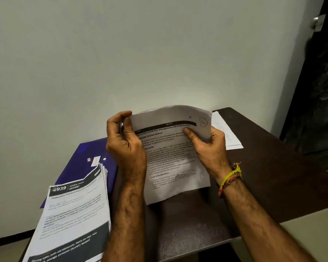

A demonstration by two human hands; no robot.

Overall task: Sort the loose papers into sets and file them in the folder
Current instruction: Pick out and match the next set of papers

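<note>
Both hands, left hand (126,140) and right hand (209,146), pinched a thin, floppy sheet (175,157) by its top corners above the table (272,167); the stack (74,214) and blue folder (83,154) lay at eight o'clock.

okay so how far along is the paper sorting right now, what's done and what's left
Done: one small set lies apart at the table's far right. In hand: the left hand and right hand both grip a printed sheet held above the table. Left: a thick stack waits at the left, overlapping the purple folder, which lies shut with nothing visibly filed. Mostly still ahead.
</note>
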